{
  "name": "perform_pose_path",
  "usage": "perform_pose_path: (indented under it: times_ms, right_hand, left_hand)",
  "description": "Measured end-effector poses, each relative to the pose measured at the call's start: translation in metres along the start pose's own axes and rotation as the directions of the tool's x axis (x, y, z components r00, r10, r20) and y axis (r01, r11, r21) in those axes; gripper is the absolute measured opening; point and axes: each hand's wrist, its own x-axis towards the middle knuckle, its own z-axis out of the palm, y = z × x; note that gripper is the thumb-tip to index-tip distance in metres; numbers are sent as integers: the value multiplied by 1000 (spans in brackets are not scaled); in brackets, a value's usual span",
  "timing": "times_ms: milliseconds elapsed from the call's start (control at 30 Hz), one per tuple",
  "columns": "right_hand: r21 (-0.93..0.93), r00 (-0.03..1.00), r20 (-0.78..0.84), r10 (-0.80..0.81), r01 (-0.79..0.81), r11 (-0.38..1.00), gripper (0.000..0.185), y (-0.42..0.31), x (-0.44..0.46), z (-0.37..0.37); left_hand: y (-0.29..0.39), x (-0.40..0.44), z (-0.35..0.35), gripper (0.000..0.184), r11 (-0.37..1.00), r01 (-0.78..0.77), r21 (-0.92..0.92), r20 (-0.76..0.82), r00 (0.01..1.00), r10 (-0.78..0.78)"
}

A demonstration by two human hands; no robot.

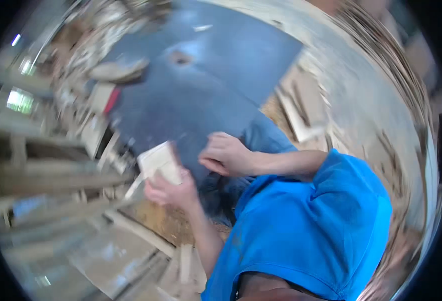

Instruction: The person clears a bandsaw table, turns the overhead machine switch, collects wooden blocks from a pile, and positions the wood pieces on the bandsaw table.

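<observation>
A small pale wooden block (pixel 160 161) with flat faces rests in my left hand (pixel 170 190), whose fingers and thumb wrap round its lower part. To the right of the block, apart from it, is my right hand (pixel 224 153). Its fingers are curled in, and whatever it may hold is hidden. Both hands are over the near edge of a large dark blue-grey surface (pixel 171 105). Motion blurs the view.
A pale object with a red edge (pixel 112 100) lies at the surface's left. Wood scraps (pixel 301 108) lie to the right, long strips (pixel 386 55) farther right. Beams and boards (pixel 55 175) fill the left. Wood dust covers the floor below my left hand.
</observation>
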Motion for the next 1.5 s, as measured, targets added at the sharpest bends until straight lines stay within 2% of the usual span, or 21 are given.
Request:
perform_pose_path:
  times_ms: [67,133,200,267,333,367,433,500,567,633,667,733,833,933,1000,1067,1133,1233,1333,1467,1500]
  right_hand:
    - [-166,962,-24,273,-273,948,11,-13,-65,-57]
    - [-279,855,-214,471,-516,810,20,-6,-124,-105]
    - [-5,352,-541,764,-910,415,23,-7,-154,-145]
    - [157,53,-747,662,-954,254,34,28,-208,-181]
    - [338,-114,-805,583,-895,292,38,49,-249,-195]
    - [422,-202,-814,544,-850,316,40,59,-267,-198]
    - [497,-237,-734,637,-826,266,42,86,-302,-195]
    - [550,-316,-635,705,-826,124,43,124,-332,-178]
    - [483,-326,-559,763,-875,-20,44,173,-345,-173]
    - [434,-339,-513,788,-895,-102,44,220,-348,-161]
    - [422,-336,-520,785,-901,-106,43,249,-344,-155]
    - [433,-335,-538,773,-897,-88,41,310,-327,-161]
    - [492,-348,-514,784,-868,-63,41,393,-289,-172]
    - [544,-282,-440,853,-839,4,45,457,-230,-224]
    - [567,-266,-532,804,-817,104,45,551,-212,-206]
    - [561,-265,-469,843,-826,53,53,616,-171,-226]
    - [595,-290,-445,847,-803,38,74,645,-127,-259]
    - [746,-433,-364,824,-665,-20,101,692,-73,-288]
    - [772,-663,-522,537,-635,-35,116,749,-31,-285]
    - [738,-571,-411,711,-667,-109,126,751,-25,-326]
    - [735,-563,-369,740,-663,-138,126,757,-26,-331]
  left_hand:
    - [-13,-5,12,62,992,-26,120,31,999,22]
    - [-10,6,7,68,994,-25,107,117,993,12]
    - [-24,27,20,73,998,-33,53,219,976,21]
    - [-15,46,30,72,992,-85,91,165,984,69]
    - [36,57,25,65,944,-112,309,110,991,82]
    - [58,61,32,60,969,-211,130,118,973,196]
    - [140,60,34,47,901,-411,-136,154,890,429]
    - [229,45,39,47,699,-546,-463,193,707,680]
    - [305,35,72,49,565,-495,-660,233,580,781]
    - [367,35,124,55,532,-333,-778,364,450,815]
    - [395,37,154,58,544,-300,-784,403,420,813]
    - [444,46,205,57,500,-463,-732,312,425,850]
    - [500,65,246,63,431,-703,-566,309,304,901]
    - [520,73,248,71,410,-681,-607,408,176,896]
    - [524,73,247,67,427,-677,-600,438,169,883]
    - [529,75,242,67,440,-667,-602,467,153,871]
    - [536,73,240,70,472,-656,-589,510,151,847]
    - [539,77,237,76,483,-675,-558,569,113,814]
    - [543,82,235,81,493,-692,-527,634,66,771]
    - [551,84,232,85,521,-700,-488,707,33,707]
    - [553,82,233,86,559,-683,-469,718,74,692]
